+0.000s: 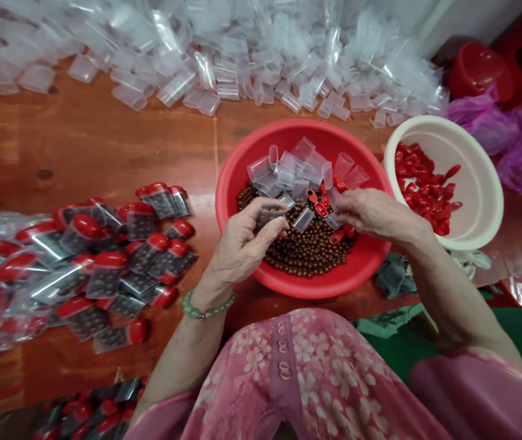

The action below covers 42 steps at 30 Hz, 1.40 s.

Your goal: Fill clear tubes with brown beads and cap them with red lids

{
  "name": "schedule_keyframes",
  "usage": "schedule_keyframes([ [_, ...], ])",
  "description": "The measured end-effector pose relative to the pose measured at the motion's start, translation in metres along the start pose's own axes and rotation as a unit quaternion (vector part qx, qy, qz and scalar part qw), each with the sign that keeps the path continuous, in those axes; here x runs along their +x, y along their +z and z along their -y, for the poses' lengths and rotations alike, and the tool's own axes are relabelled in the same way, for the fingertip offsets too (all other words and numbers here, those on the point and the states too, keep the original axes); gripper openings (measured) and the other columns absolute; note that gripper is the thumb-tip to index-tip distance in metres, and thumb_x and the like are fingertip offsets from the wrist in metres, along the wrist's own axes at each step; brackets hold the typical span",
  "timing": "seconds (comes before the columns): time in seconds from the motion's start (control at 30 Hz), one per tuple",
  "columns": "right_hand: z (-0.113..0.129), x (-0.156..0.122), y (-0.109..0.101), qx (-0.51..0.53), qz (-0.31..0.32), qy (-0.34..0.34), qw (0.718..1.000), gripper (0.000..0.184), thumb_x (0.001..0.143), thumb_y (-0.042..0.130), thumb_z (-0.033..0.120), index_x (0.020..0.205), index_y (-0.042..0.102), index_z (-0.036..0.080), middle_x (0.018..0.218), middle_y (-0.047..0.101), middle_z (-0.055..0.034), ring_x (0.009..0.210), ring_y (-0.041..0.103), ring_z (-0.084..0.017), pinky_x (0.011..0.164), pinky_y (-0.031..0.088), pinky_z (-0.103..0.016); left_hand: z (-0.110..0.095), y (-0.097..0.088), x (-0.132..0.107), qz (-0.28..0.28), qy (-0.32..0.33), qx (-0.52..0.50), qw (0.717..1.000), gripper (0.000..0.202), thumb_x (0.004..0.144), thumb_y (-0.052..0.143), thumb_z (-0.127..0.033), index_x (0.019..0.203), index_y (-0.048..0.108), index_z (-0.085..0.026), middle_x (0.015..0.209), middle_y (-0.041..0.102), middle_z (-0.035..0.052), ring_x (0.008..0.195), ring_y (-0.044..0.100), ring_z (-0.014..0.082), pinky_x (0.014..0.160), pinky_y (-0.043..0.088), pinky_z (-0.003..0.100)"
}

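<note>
- The clear container [270,215] sits in the left hand [236,244], over the left half of the red basin [304,288]; brown beads show through it
- Its long axis is foreshortened; the mouth seems to face up, but I cannot tell its exact lean
- Loose red caps [321,209] lie to the right of that container, apart from it, between the 2 hands and nearer to the right hand [375,211]
- Left hand: thumb and fingers close around the container's sides, gripping it, with the palm turned inward toward the basin's middle
- Right hand: it reaches in over the basin's right side, fingers bent down and bunched among caps and empty containers; the fingertips are blurred, so I cannot tell whether they pinch anything
- Brown beads [309,252] lie in the basin below and between the hands, with more empty containers [288,170] heaped on their far side
- The white bowl [491,195], holding more caps, stands just beside the basin, past the right hand
- Filled, capped containers [107,275] lie on the table [100,140], left of the left hand
</note>
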State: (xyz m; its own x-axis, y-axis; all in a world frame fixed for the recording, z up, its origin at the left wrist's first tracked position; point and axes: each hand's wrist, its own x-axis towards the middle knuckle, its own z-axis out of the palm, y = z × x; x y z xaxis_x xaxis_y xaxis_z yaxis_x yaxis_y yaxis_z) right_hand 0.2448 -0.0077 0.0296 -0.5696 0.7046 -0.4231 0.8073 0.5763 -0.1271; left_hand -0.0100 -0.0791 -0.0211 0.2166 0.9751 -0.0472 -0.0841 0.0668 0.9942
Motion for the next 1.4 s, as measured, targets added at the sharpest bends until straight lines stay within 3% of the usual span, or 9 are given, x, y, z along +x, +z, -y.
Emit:
schedule_keyframes([
  [0.17,0.005,-0.014,0.025,-0.022,0.062,-0.039,0.997,0.018,0.091,0.059,0.016,0.104,0.071,0.018,0.106,0.069,-0.0119,0.095,0.064,-0.025,0.080,0.045,-0.033,-0.003,0.000,0.001,0.011,-0.008,0.027,1.000,0.034,0.092,0.066,-0.045,0.111,0.064,-0.017,0.087,0.070,0.0023,0.078,0.064,0.0129,0.075,0.051,0.024],
  [0.37,0.006,-0.012,0.042,-0.013,-0.002,-0.036,0.999,0.016,0.096,0.051,0.018,0.095,0.067,0.015,0.101,0.063,-0.0135,0.091,0.060,-0.024,0.081,0.046,-0.035,-0.004,0.001,0.001,0.026,-0.003,0.034,0.999,0.033,0.093,0.064,-0.046,0.110,0.063,-0.017,0.084,0.068,0.0016,0.075,0.063,0.0128,0.071,0.049,0.024],
  [0.53,0.003,-0.013,0.026,0.239,-0.139,-0.039,0.960,0.020,0.099,0.053,0.036,0.104,0.062,0.018,0.091,0.068,-0.0072,0.082,0.064,-0.021,0.075,0.050,-0.033,-0.005,0.002,0.003,0.044,0.004,0.029,0.999,0.028,0.093,0.063,-0.040,0.108,0.065,-0.016,0.085,0.068,0.0021,0.077,0.062,0.0131,0.074,0.048,0.024],
  [0.67,0.018,-0.002,0.014,0.388,-0.140,-0.080,0.907,0.029,0.100,0.052,0.044,0.113,0.063,0.020,0.089,0.073,-0.0039,0.076,0.068,-0.018,0.069,0.052,-0.030,-0.007,0.004,0.004,0.044,0.009,0.032,0.998,0.025,0.091,0.063,-0.035,0.107,0.065,-0.016,0.085,0.068,0.0016,0.079,0.061,0.0129,0.076,0.046,0.024],
  [0.77,0.031,0.009,0.004,0.328,-0.120,-0.157,0.924,0.024,0.098,0.058,0.035,0.113,0.069,0.021,0.100,0.075,-0.0054,0.088,0.071,-0.018,0.078,0.054,-0.029,-0.007,0.006,0.005,0.016,0.001,0.029,0.999,0.021,0.088,0.065,-0.036,0.098,0.064,-0.017,0.079,0.066,-0.0006,0.073,0.057,0.0112,0.070,0.044,0.023],
  [0.93,0.041,0.016,-0.010,0.244,-0.141,-0.226,0.932,0.022,0.098,0.059,0.030,0.111,0.073,0.019,0.092,0.074,-0.0058,0.083,0.070,-0.017,0.077,0.054,-0.029,-0.007,0.008,0.008,-0.033,-0.011,0.042,0.999,0.021,0.082,0.073,-0.034,0.089,0.063,-0.017,0.073,0.061,-0.0037,0.067,0.053,0.0090,0.064,0.041,0.021],
  [1.23,0.062,0.021,0.009,0.319,-0.378,-0.140,0.858,0.012,0.090,0.073,0.032,0.098,0.072,0.023,0.089,0.078,-0.0019,0.078,0.074,-0.017,0.075,0.059,-0.029,-0.012,0.005,0.010,-0.034,-0.092,-0.187,0.977,0.030,0.075,0.077,-0.034,0.093,0.063,-0.016,0.065,0.068,-0.0018,0.057,0.066,0.0100,0.057,0.050,0.019],
  [1.33,0.066,0.020,0.018,0.281,-0.407,-0.147,0.857,0.030,0.096,0.065,0.038,0.122,0.066,0.024,0.105,0.078,-0.0072,0.094,0.075,-0.021,0.086,0.061,-0.034,-0.014,0.002,0.008,-0.043,-0.108,-0.231,0.966,0.028,0.071,0.078,-0.030,0.090,0.063,-0.015,0.064,0.069,-0.0022,0.053,0.066,0.0093,0.054,0.050,0.017],
  [1.4,0.067,0.020,0.024,0.239,-0.395,-0.177,0.869,0.048,0.102,0.052,0.042,0.145,0.051,0.023,0.123,0.073,-0.0133,0.113,0.071,-0.025,0.097,0.059,-0.040,-0.014,0.000,0.007,-0.041,-0.113,-0.256,0.959,0.028,0.070,0.079,-0.028,0.088,0.063,-0.015,0.067,0.069,-0.0025,0.053,0.066,0.0085,0.054,0.051,0.017],
])
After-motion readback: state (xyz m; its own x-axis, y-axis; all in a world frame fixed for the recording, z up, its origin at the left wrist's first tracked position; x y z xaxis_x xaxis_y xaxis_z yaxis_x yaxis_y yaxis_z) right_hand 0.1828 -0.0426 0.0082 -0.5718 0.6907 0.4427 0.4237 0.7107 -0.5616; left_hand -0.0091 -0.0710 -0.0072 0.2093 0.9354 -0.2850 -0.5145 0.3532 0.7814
